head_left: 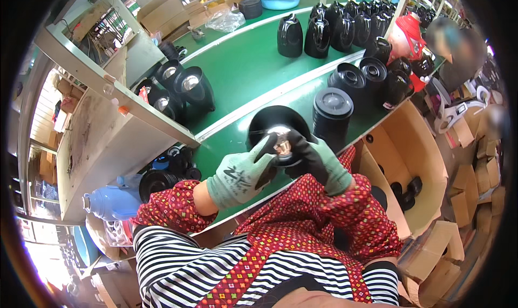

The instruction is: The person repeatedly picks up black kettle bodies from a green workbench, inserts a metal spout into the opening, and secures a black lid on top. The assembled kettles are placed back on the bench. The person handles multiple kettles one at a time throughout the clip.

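Observation:
At the near edge of the green bench I hold a black flask body (276, 116), its wide rounded end away from me. A shiny silver part shows at its near end, between my hands. My left hand (241, 174), in a grey-green glove with dark fingers, is closed on its left side. On the other side my right hand (322, 165), gloved alike, has its fingers curled around it. My fingertips hide part of the near end. Just right of the flask stands a stack of black ribbed round parts (332, 114).
Several glossy black jug shells (290, 35) stand at the far right, near a red jug (406, 35). Black flask bodies with silver insides (194, 87) lie at left. A cardboard box (410, 162) holding black parts stands at right, a blue flask (113, 200) at lower left.

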`<move>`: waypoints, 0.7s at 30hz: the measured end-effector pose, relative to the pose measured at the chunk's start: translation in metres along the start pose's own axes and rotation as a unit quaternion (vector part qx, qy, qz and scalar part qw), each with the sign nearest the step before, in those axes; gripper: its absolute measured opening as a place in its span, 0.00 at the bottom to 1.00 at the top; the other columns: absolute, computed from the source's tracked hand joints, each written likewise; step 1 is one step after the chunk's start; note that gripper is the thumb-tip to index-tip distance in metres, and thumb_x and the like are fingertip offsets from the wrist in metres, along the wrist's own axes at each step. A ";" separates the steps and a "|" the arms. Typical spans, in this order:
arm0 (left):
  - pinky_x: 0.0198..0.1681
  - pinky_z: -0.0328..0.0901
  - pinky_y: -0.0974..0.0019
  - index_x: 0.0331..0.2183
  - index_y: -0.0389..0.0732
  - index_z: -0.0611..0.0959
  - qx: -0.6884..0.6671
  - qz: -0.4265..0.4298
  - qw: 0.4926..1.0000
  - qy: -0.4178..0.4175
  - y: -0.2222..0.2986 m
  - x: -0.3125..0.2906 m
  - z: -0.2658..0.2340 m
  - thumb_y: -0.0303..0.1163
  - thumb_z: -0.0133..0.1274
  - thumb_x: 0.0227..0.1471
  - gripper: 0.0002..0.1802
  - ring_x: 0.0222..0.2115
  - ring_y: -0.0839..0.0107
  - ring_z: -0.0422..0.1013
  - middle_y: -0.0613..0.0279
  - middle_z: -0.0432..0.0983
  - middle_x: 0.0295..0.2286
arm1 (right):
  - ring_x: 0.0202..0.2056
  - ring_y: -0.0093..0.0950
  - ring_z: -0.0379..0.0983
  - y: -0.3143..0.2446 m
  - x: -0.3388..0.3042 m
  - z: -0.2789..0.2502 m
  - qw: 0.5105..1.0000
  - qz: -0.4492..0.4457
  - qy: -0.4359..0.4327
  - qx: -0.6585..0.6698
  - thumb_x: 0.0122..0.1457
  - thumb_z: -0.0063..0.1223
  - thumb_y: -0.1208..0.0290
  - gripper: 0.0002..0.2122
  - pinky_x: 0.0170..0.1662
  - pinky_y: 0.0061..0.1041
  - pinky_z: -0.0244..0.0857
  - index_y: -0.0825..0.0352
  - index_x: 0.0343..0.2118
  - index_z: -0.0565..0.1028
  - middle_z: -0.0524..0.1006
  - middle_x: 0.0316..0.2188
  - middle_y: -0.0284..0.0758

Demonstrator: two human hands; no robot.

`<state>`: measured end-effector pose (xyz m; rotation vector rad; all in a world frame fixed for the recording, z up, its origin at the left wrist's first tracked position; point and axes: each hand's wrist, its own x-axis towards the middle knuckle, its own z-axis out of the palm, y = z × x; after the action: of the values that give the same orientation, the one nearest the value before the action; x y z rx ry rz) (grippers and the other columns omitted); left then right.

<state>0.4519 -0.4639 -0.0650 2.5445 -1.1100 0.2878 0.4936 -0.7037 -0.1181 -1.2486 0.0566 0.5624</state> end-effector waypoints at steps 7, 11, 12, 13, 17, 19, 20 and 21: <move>0.47 0.74 0.67 0.66 0.34 0.66 -0.426 -0.244 0.864 0.113 -0.061 -0.050 0.081 0.25 0.59 0.62 0.35 0.46 0.67 0.77 0.46 0.68 0.61 | 0.49 0.29 0.78 0.029 -0.108 -0.088 0.987 -0.105 -0.066 0.102 0.70 0.54 0.52 0.26 0.54 0.31 0.72 0.72 0.58 0.73 0.80 0.50 0.37; 0.48 0.73 0.66 0.64 0.34 0.67 -0.756 -0.146 0.620 -0.148 -0.043 -0.039 0.135 0.26 0.60 0.61 0.34 0.46 0.67 0.77 0.46 0.69 0.60 | 0.59 0.33 0.72 -0.017 -0.124 -0.043 0.991 -0.073 -0.085 0.071 0.60 0.65 0.46 0.43 0.66 0.37 0.62 0.78 0.66 0.64 0.74 0.61 0.43; 0.48 0.73 0.66 0.64 0.34 0.67 -0.800 -0.145 0.558 -0.168 -0.034 -0.037 0.146 0.26 0.61 0.60 0.34 0.46 0.67 0.77 0.47 0.69 0.59 | 0.60 0.33 0.72 -0.017 -0.120 -0.049 0.993 -0.054 -0.102 0.016 0.56 0.69 0.46 0.47 0.67 0.36 0.61 0.80 0.67 0.63 0.74 0.62 0.44; 0.48 0.73 0.66 0.64 0.34 0.68 -0.819 -0.144 0.529 -0.172 -0.026 -0.035 0.155 0.26 0.61 0.60 0.34 0.46 0.67 0.77 0.47 0.70 0.59 | 0.60 0.33 0.72 -0.021 -0.117 -0.039 0.993 -0.030 -0.112 0.036 0.54 0.70 0.49 0.46 0.67 0.36 0.61 0.79 0.66 0.64 0.74 0.61 0.44; 0.49 0.73 0.65 0.62 0.34 0.69 -0.861 -0.164 0.459 -0.149 -0.010 -0.029 0.180 0.26 0.62 0.59 0.33 0.46 0.66 0.77 0.47 0.71 0.58 | 0.58 0.31 0.73 -0.038 -0.089 -0.028 0.984 0.008 -0.159 -0.075 0.59 0.67 0.58 0.34 0.64 0.33 0.63 0.73 0.64 0.71 0.77 0.58 0.41; 0.49 0.73 0.65 0.62 0.34 0.70 -0.866 -0.175 0.449 -0.133 -0.009 -0.023 0.183 0.26 0.62 0.58 0.33 0.46 0.66 0.78 0.47 0.71 0.57 | 0.56 0.31 0.74 -0.032 -0.054 -0.050 0.962 -0.075 -0.140 -0.221 0.62 0.65 0.58 0.29 0.62 0.31 0.65 0.67 0.63 0.73 0.79 0.56 0.43; 0.49 0.73 0.65 0.61 0.34 0.70 -0.866 -0.180 0.452 -0.120 -0.012 -0.022 0.182 0.26 0.62 0.58 0.32 0.46 0.66 0.78 0.47 0.72 0.57 | 0.56 0.33 0.75 -0.031 -0.032 -0.066 0.931 -0.157 -0.124 -0.304 0.63 0.64 0.57 0.28 0.60 0.30 0.66 0.64 0.63 0.74 0.80 0.54 0.44; 0.50 0.73 0.65 0.61 0.34 0.71 -0.865 -0.189 0.455 -0.102 -0.015 -0.023 0.180 0.26 0.63 0.58 0.32 0.46 0.66 0.78 0.48 0.72 0.56 | 0.59 0.37 0.72 -0.046 -0.015 -0.062 0.881 -0.201 -0.025 -0.428 0.61 0.64 0.51 0.30 0.62 0.34 0.64 0.62 0.63 0.74 0.78 0.56 0.46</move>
<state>0.4557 -0.5093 -0.2415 0.7233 -0.2419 -0.8823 0.5164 -0.7751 -0.0927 -2.0377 -0.5435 0.2390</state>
